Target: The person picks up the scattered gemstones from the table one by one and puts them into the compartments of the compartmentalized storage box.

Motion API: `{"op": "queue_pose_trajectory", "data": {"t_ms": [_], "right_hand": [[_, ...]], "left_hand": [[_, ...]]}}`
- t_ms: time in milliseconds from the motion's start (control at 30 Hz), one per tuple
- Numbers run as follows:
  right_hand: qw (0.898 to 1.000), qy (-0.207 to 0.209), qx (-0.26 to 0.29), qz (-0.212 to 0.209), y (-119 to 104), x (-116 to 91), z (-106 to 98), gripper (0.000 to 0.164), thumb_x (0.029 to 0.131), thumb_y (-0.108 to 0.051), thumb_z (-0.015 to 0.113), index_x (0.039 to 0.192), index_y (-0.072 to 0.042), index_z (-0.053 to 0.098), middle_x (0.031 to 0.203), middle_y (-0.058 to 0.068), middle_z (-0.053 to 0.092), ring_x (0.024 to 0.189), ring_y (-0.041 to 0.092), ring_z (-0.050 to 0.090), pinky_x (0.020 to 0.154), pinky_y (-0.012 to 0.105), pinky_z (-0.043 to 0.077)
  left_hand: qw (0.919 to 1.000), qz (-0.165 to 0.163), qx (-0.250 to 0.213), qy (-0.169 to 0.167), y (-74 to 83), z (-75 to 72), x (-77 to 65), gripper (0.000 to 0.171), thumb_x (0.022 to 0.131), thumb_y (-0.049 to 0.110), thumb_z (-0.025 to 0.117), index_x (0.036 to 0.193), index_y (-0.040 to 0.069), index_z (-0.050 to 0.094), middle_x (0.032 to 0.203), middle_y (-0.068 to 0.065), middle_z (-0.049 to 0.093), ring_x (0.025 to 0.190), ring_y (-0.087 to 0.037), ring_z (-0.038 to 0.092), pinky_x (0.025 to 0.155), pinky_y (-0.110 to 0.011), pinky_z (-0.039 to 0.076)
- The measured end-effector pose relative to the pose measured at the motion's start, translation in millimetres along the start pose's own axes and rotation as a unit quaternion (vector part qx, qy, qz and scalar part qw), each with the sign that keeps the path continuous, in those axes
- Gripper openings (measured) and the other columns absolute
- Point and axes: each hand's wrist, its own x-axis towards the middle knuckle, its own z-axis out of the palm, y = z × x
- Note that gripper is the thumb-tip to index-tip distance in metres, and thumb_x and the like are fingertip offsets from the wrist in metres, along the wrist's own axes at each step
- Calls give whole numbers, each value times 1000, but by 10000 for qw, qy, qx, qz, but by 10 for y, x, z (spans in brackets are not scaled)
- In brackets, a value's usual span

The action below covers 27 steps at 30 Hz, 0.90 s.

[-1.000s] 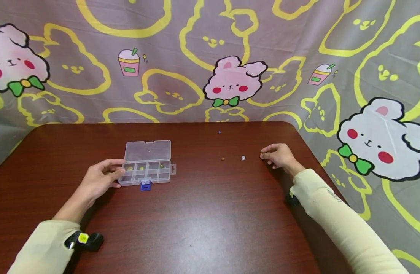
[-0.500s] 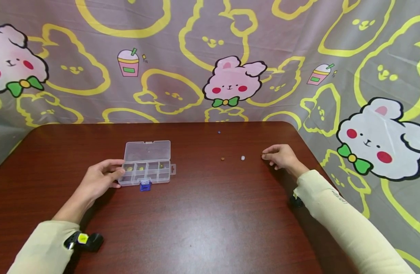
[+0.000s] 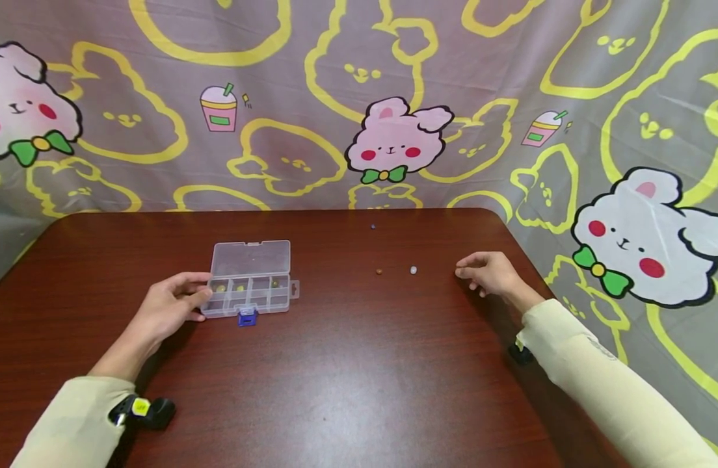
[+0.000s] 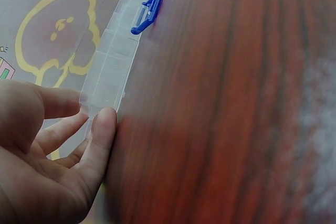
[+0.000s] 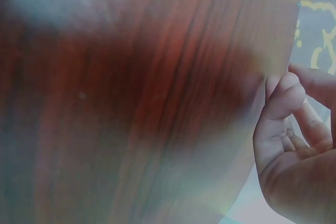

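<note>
On the left of the table, my left hand (image 3: 174, 298) grips the left end of a clear plastic compartment box (image 3: 279, 300). Thumb and fingers are on either side of its corner in the left wrist view. The box lid (image 3: 250, 259) is raised at the back, and a blue latch (image 3: 247, 316) hangs at the front. Small yellow-green beads lie in some back compartments. Far right, my right hand (image 3: 489, 273) pinches a small brown bead, now hidden behind thumb and index fingertips. A white bead (image 3: 413, 270) and a brown bead (image 3: 379, 272) lie to its left.
A small blue bead (image 3: 372, 227) lies near the back edge of the brown wooden table (image 3: 335, 364). A patterned curtain (image 3: 312, 84) hangs close behind the table and along its right side.
My right hand has shifted a little to the right and towards me, its thumb and index finger still pinched together. The left hand and box stay in place.
</note>
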Motion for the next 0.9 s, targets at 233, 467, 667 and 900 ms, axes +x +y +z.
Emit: {"op": "queue_pose_trajectory", "data": {"t_ms": [233,467,667,900], "right_hand": [[9997,-216,7,-116,-21,-126,101,28,95,-15,71,116,3,68,83,9,70,63,18,58,48,30,50],[9987,-403,129,-297,-40,-258,262,26,93,-15,73,113,2,70,79,9,69,62,18,57,47,29,49],[9964,-607,394,-439,-79,-377,409,24,91,-14,76,109,2,71,79,11,69,61,18,56,46,28,47],[9898,-879,988,-527,-192,-480,589,26,89,-11,77,109,4,70,80,12,71,58,15,54,43,25,42]], "left_hand": [[9999,117,28,58,3,2,-6,42,102,10,58,139,-8,50,115,-27,58,77,-10,62,63,-29,60],[9999,141,-5,61,-5,0,-9,41,102,9,58,139,-7,50,115,-27,58,78,-12,62,64,-30,60],[9999,114,-43,69,-10,0,-15,41,102,10,58,139,-7,51,116,-26,58,81,-14,61,64,-30,60],[9999,112,-2,89,-3,0,-17,41,102,10,57,139,-7,51,116,-26,58,82,-12,61,64,-30,60]]}}
